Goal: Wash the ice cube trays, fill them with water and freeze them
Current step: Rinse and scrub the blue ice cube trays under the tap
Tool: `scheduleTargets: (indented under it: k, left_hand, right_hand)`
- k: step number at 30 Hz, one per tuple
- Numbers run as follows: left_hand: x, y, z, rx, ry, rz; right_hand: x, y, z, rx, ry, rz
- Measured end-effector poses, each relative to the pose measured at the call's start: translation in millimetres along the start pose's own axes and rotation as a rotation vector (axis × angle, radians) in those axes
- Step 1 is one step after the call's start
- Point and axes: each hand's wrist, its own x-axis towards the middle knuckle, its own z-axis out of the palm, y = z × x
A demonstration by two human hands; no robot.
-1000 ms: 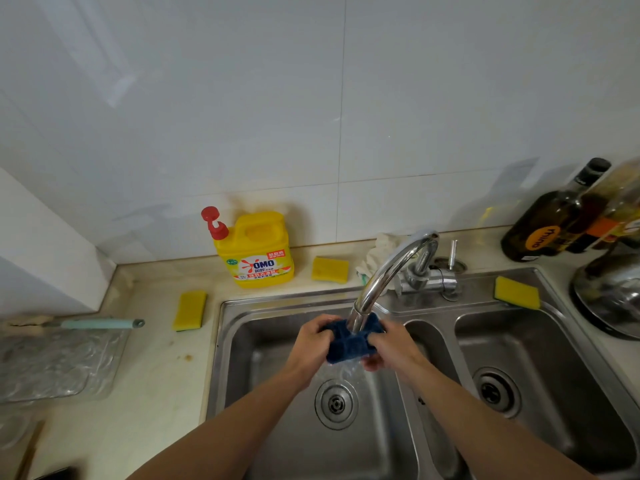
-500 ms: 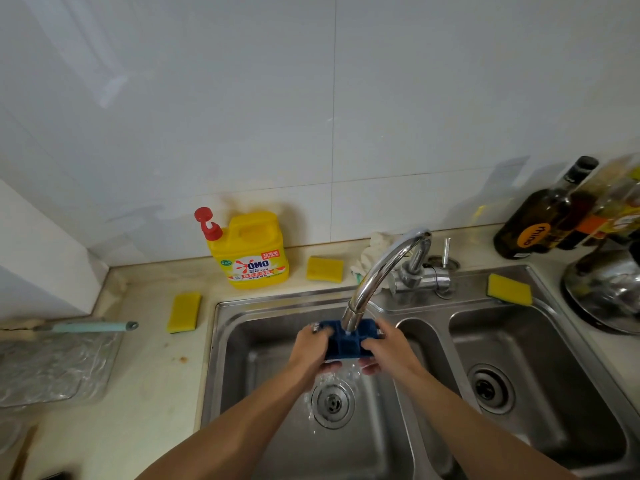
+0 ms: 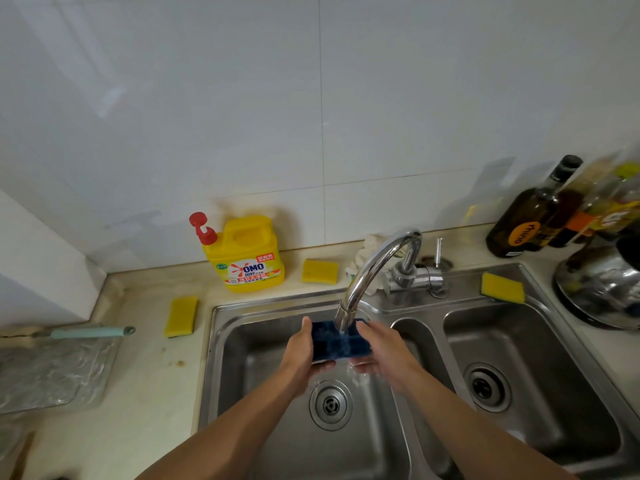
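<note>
A dark blue ice cube tray [image 3: 337, 342] is held level under the spout of the chrome faucet [image 3: 372, 271], over the left basin of the steel sink [image 3: 242, 344]. Water runs from the spout onto the tray and spills down toward the drain [image 3: 330, 404]. My left hand [image 3: 301, 351] grips the tray's left end, fingers underneath. My right hand [image 3: 381, 351] grips its right end the same way. The tray's cells face up.
A yellow detergent jug [image 3: 247, 254] with a red pump stands behind the sink. Yellow sponges lie at the back counter [image 3: 319, 271], the left counter [image 3: 181, 316] and the right sink rim [image 3: 503, 287]. Bottles [image 3: 533, 213] and a steel pot [image 3: 602, 285] crowd the right. A clear plastic tray [image 3: 52, 372] lies left.
Both hands have turned the tray from tilted to flat with its cells up under the stream, and moved it slightly nearer to me.
</note>
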Motion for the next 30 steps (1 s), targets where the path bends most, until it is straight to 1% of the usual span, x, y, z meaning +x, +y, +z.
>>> scheduleTargets:
  k: [3, 6, 8, 10, 14, 20, 22, 24, 27, 30]
  left_hand:
    - [1, 0, 7, 0.005, -0.067, -0.01]
    - [4, 1, 9, -0.029, -0.051, -0.013]
    - [3, 2, 9, -0.068, -0.025, -0.024]
    - [2, 5, 9, -0.103, -0.039, -0.025]
    - [-2, -1, 12, -0.08, -0.064, -0.037]
    - [-7, -8, 22, -0.099, -0.101, -0.049]
    - [-7, -2, 27, -0.079, -0.135, 0.016]
    - [-7, 6, 32, -0.004, -0.13, 0.123]
    - [-8, 11, 33, 0.11, -0.103, 0.277]
    - [-15, 10, 20, 0.122, -0.073, 0.333]
  right_hand:
    - [-2, -1, -6, -0.054, 0.073, -0.005]
    - [-5, -7, 0, -0.113, 0.05, -0.054]
    - [-8, -10, 2, -0.099, 0.03, -0.09]
    - [-9, -8, -2, -0.092, 0.044, -0.104]
    - [-7, 1, -14, -0.085, 0.063, -0.052]
    - [-3, 1, -23, -0.029, 0.093, -0.063]
    - [-2, 2, -27, 0.035, 0.091, -0.033]
    - [-3, 3, -32, 0.114, 0.064, 0.026]
    - [-3, 6, -36, 0.16, -0.034, 0.089]
    - [-4, 4, -32, 0.216, -0.128, 0.155]
